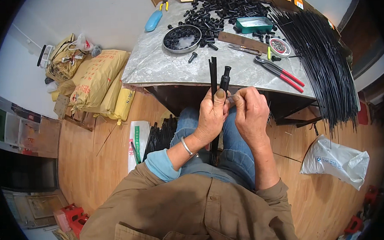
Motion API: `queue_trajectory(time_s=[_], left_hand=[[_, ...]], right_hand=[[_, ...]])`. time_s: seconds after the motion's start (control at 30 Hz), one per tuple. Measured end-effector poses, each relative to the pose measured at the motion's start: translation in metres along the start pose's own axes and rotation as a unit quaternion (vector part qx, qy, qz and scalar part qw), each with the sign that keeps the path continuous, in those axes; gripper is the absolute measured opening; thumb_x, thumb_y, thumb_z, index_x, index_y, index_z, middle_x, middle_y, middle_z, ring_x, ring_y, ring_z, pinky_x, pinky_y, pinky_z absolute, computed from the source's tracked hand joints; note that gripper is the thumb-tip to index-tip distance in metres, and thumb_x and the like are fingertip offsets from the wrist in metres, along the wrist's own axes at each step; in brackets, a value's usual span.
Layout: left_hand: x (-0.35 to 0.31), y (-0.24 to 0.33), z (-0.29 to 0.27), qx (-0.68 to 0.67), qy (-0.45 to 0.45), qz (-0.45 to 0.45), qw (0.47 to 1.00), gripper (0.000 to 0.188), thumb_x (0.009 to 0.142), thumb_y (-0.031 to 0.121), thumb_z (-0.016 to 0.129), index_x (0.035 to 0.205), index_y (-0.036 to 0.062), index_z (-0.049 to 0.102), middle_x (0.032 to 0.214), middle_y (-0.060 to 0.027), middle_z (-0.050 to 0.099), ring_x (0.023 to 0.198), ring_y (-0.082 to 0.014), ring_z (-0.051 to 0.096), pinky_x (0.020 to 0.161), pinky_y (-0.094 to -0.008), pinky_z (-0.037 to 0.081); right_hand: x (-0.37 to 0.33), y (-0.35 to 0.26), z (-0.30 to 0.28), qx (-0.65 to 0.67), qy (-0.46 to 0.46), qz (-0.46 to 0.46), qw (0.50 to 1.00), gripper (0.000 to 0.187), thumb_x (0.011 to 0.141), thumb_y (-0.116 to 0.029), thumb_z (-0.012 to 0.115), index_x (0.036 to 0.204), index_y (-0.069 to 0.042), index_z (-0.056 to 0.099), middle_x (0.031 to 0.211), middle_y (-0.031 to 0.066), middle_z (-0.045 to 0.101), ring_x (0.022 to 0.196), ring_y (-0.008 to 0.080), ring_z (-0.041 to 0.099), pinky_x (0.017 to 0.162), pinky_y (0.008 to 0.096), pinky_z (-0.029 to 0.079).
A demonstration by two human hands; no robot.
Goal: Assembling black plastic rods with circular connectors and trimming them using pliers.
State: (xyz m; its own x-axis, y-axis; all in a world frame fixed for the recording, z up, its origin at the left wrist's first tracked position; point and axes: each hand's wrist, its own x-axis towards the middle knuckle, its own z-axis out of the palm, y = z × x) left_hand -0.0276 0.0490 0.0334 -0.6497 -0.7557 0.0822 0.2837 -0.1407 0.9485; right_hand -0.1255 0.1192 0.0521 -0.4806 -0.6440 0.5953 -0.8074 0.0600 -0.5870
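My left hand (212,112) is closed around several thin black rods (213,71) held upright, their lower ends running down between my knees. A black flanged plastic fitting (225,79) stands beside the rods, with my left thumb pressed at its base. Close by on the right, my right hand (251,112) has thumb and forefinger pinched together. Something small and pale shows at those fingertips, too small to name. On the grey marbled table (158,65) ahead lie a heap of similar black fittings (225,11) and a single loose fitting (192,57).
A round metal dish (182,50) holds black rings. Nearby are red-handled pliers (281,74), scissors (245,50), a green box (254,24) and a small round tub (280,47). Long black rods (321,61) overhang the table's right edge. Sacks (99,81) stand left; a white bag (333,160) lies right.
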Motion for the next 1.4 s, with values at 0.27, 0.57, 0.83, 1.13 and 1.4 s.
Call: queue_trajectory(time_s=[0.27,0.57,0.83,1.13,1.4], left_hand=[[0.002,-0.003,-0.001,0.020,-0.009,0.000,1.000,0.045,0.098,0.048,0.039,0.096,0.0034,0.049,0.063,0.0023,0.041,0.049,-0.0041,0.037,0.042,-0.0196,0.031],[0.002,-0.002,-0.001,-0.069,-0.036,-0.051,0.996,0.038,0.099,0.041,0.043,0.098,0.0044,0.048,0.062,0.0032,0.040,0.047,-0.0037,0.036,0.041,-0.0192,0.030],[0.001,0.005,-0.015,-0.008,-0.115,-0.024,0.993,0.055,0.089,0.052,0.053,0.106,0.0001,0.048,0.065,-0.0008,0.044,0.055,-0.0115,0.049,0.054,-0.0256,0.044],[0.004,-0.005,-0.019,-0.046,-0.107,-0.070,0.991,0.052,0.091,0.054,0.050,0.099,0.0025,0.048,0.063,-0.0003,0.043,0.048,-0.0094,0.046,0.046,-0.0254,0.042],[0.011,-0.010,-0.023,-0.041,-0.042,-0.043,0.997,0.053,0.092,0.055,0.046,0.095,0.0027,0.047,0.059,0.0017,0.037,0.045,-0.0063,0.036,0.041,-0.0220,0.033]], right_hand=[[-0.006,0.012,0.002,0.068,-0.002,-0.036,0.997,0.010,0.088,-0.011,0.059,0.080,-0.004,0.058,0.073,0.0055,0.058,0.065,0.0223,0.056,0.061,0.0331,0.040],[-0.005,0.034,0.000,0.508,-0.240,0.334,0.757,0.022,0.092,-0.023,0.057,0.077,-0.007,0.058,0.065,-0.0026,0.051,0.057,0.0068,0.042,0.054,0.0221,0.035],[0.032,0.090,-0.030,0.018,-0.005,0.091,0.996,0.016,0.085,-0.017,0.066,0.081,-0.003,0.060,0.070,0.0037,0.057,0.067,0.0197,0.056,0.063,0.0314,0.046],[0.067,0.181,-0.061,-0.269,-0.107,-0.109,0.951,0.019,0.076,-0.021,0.069,0.081,-0.006,0.057,0.086,0.0105,0.057,0.089,0.0309,0.053,0.076,0.0418,0.042],[0.015,0.098,-0.067,0.187,-0.127,0.202,0.953,0.015,0.097,-0.014,0.049,0.099,0.000,0.052,0.095,0.0118,0.062,0.086,0.0199,0.062,0.078,0.0337,0.052]])
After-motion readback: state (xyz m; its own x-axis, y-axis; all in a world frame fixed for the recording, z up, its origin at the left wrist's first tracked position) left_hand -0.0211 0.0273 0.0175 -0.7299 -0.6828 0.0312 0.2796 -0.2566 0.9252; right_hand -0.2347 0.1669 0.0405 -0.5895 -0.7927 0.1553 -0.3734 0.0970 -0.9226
